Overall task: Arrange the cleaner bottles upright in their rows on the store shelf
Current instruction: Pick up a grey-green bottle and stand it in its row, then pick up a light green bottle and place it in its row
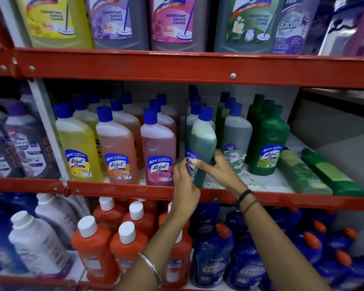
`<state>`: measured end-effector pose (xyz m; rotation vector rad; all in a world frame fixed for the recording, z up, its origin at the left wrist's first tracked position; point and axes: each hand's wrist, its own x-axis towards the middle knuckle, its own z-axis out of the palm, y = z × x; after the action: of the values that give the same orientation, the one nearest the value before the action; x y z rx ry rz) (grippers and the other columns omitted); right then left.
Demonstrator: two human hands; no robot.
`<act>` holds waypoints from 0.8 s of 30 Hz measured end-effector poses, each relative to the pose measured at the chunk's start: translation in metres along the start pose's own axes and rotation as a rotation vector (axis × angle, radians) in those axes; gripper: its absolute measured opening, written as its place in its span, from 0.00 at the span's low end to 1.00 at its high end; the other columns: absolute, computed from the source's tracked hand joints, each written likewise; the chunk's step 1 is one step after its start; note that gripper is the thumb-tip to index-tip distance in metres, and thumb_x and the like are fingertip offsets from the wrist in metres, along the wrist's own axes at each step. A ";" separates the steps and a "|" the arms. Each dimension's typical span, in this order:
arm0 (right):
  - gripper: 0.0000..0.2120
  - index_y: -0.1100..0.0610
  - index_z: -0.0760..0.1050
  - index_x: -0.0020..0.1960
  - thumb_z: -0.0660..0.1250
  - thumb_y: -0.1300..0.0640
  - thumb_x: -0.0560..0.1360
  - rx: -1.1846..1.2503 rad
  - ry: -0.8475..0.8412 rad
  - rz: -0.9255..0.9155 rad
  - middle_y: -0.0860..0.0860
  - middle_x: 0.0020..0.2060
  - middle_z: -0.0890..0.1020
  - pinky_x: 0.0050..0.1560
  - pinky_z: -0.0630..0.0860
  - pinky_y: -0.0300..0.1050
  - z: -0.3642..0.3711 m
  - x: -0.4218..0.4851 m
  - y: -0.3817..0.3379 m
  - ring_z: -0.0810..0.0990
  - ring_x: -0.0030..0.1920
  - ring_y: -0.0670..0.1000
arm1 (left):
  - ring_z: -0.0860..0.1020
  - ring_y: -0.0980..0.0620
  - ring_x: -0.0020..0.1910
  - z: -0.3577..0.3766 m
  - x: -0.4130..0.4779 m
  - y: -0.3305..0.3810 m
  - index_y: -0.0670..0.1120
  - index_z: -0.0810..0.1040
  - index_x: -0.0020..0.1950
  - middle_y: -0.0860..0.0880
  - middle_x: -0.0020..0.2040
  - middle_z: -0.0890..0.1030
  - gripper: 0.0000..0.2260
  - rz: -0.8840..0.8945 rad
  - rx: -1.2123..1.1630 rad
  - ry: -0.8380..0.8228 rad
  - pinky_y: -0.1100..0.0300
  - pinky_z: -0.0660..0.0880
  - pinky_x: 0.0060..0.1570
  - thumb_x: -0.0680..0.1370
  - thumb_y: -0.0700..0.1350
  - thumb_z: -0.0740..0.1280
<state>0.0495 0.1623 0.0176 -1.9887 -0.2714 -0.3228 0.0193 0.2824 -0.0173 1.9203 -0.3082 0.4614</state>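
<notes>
On the middle shelf (pixel 250 183) both hands hold a teal-green cleaner bottle (pixel 202 141) with a blue cap, tilted slightly at the front of its row. My left hand (pixel 184 181) grips its lower left side over the label. My right hand (pixel 216 166) grips its lower right side. Upright rows stand beside it: yellow (pixel 76 143), orange (pixel 117 143) and pink (pixel 158 148) bottles to the left, a pale green Bactin bottle (pixel 235 137) and a dark green bottle (pixel 269 139) to the right. Two green bottles (pixel 303 173) (pixel 332 173) lie on their sides at the far right.
Large cleaner bottles (pixel 172 22) fill the top shelf. Orange bottles with white caps (pixel 97 246) and blue Bactin bottles (pixel 212 259) crowd the bottom shelf. Red shelf rails (pixel 177 66) run across above and below the middle shelf. Purple-capped bottles (pixel 27 141) stand at the left.
</notes>
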 end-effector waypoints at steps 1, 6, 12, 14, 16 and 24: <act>0.30 0.49 0.73 0.60 0.72 0.36 0.63 -0.033 0.004 0.000 0.53 0.56 0.80 0.59 0.78 0.54 0.000 -0.001 0.000 0.80 0.56 0.49 | 0.62 0.46 0.70 0.002 0.004 -0.002 0.42 0.55 0.73 0.41 0.70 0.61 0.33 -0.023 0.021 -0.044 0.66 0.59 0.67 0.70 0.25 0.58; 0.25 0.54 0.67 0.60 0.75 0.58 0.67 -0.001 0.054 0.017 0.52 0.57 0.80 0.60 0.77 0.52 0.001 0.002 0.001 0.80 0.57 0.51 | 0.60 0.41 0.72 0.006 0.013 -0.009 0.39 0.45 0.74 0.36 0.73 0.59 0.36 -0.104 0.125 -0.083 0.52 0.62 0.70 0.73 0.31 0.64; 0.24 0.56 0.70 0.63 0.73 0.59 0.69 -0.021 0.009 0.026 0.56 0.61 0.77 0.56 0.78 0.49 -0.017 0.007 0.002 0.80 0.56 0.53 | 0.67 0.41 0.67 0.011 0.010 -0.008 0.43 0.45 0.75 0.38 0.69 0.64 0.36 -0.085 0.294 -0.038 0.50 0.72 0.64 0.74 0.31 0.63; 0.24 0.57 0.70 0.64 0.72 0.60 0.70 -0.025 0.005 0.022 0.54 0.59 0.78 0.56 0.78 0.49 -0.019 0.007 0.000 0.80 0.55 0.52 | 0.68 0.41 0.66 0.012 0.009 -0.007 0.43 0.45 0.75 0.38 0.69 0.64 0.36 -0.088 0.298 -0.038 0.49 0.72 0.63 0.74 0.31 0.62; 0.23 0.58 0.70 0.64 0.72 0.60 0.70 -0.026 0.002 0.026 0.52 0.56 0.79 0.54 0.78 0.49 -0.020 0.007 0.000 0.80 0.54 0.52 | 0.69 0.42 0.66 0.011 0.007 -0.007 0.43 0.45 0.75 0.38 0.69 0.63 0.35 -0.087 0.290 -0.047 0.48 0.73 0.63 0.75 0.32 0.62; 0.23 0.58 0.70 0.65 0.70 0.56 0.72 -0.058 0.090 0.062 0.51 0.51 0.78 0.45 0.78 0.32 -0.055 -0.013 0.004 0.79 0.49 0.50 | 0.58 0.38 0.72 0.027 -0.013 0.024 0.38 0.57 0.71 0.35 0.74 0.57 0.27 0.131 0.386 0.092 0.49 0.59 0.71 0.74 0.38 0.62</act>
<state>0.0332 0.1100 0.0324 -2.0286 -0.1444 -0.3829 0.0019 0.2487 -0.0126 2.2526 -0.3016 0.7366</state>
